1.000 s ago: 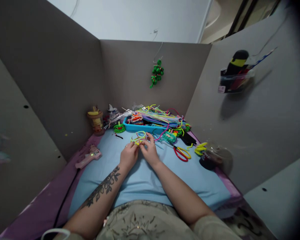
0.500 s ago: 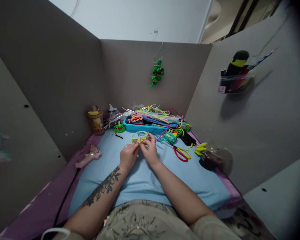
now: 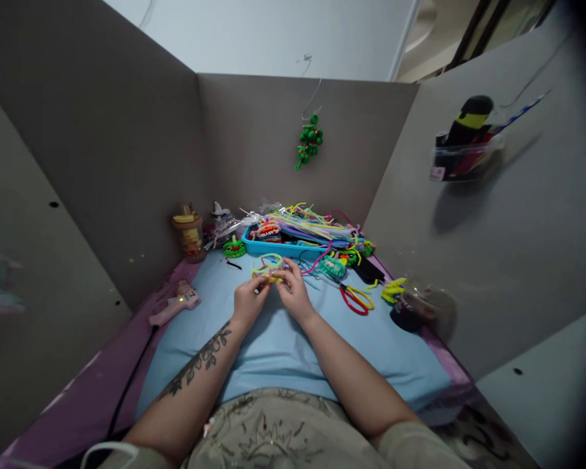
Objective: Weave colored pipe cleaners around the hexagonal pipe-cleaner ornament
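Note:
Both my hands meet over the light blue mat (image 3: 273,352), pinching a small looped bundle of pipe cleaners (image 3: 267,266) in yellow, green and purple. My left hand (image 3: 249,301) grips its near left side with curled fingers. Fingertips of my right hand (image 3: 293,294) are closed on its right side. Just beyond the bundle a blue tray (image 3: 278,248) is heaped with long coloured pipe cleaners (image 3: 312,228).
A pink glue gun (image 3: 174,304) with a black cord lies at the left. Red-and-yellow scissors (image 3: 354,298), a teal woven piece (image 3: 333,266) and a dark bowl (image 3: 410,311) lie to the right. A yellow-lidded jar (image 3: 189,236) stands at back left. Grey partition walls enclose the desk.
My hands have shifted slightly forward and kept working the bundle; its loops have turned a little between my fingers. The view tilted a little.

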`<state>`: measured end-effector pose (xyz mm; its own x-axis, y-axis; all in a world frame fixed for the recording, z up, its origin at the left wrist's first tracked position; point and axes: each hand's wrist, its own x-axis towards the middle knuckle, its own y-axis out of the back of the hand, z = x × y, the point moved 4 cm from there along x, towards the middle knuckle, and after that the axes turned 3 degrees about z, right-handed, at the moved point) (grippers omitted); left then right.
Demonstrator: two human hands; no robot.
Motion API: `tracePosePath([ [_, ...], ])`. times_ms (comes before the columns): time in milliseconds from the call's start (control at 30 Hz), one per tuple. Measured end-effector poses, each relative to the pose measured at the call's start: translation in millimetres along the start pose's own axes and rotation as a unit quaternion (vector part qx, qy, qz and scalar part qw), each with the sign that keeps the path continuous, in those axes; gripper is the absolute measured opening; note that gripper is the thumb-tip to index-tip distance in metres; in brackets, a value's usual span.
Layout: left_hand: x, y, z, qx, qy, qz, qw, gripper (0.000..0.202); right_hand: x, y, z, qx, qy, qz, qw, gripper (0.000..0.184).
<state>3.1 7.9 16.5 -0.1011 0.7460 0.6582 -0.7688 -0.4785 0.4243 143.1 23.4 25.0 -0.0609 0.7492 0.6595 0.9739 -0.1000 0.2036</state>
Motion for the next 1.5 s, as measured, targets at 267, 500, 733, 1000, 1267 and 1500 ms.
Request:
tracePosePath([
  [267,0.3,1.6,-2.6,-0.008,-0.004,-0.001,1.0,0.011,4.8,4.5,2.4,-0.021,0.028,0.032,0.999,0.018],
  [500,0.0,-4.4,-5.0,-0.031,0.009,-0.053,0.998,0.015,4.4,2.1,13.1,-0.018,-0.044,0.001,0.999,0.01],
  [733,0.9,-15.1,-18.5,-0.111,0.068,-0.096,0.987,0.02,2.7,-5.4,34.8,-0.043,-0.114,-0.041,0.992,0.006],
  [1000,3.5,-16.1,-22.7,-0.063,0.092,-0.124,0.986,0.016,0.2,-10.4,36.2,-0.083,-0.082,-0.033,0.993,0.002],
  [1267,2.4,-20.4,-28.7,-0.06,0.088,-0.146,0.984,0.018,1.1,-8.6,38.2,-0.086,-0.1,-0.036,0.991,0.006],
  [1500,6.9,-11.3,-25.6,-0.094,0.12,-0.108,0.982,0.023,6.3,-4.0,32.8,-0.08,-0.061,-0.044,0.994,0.014],
])
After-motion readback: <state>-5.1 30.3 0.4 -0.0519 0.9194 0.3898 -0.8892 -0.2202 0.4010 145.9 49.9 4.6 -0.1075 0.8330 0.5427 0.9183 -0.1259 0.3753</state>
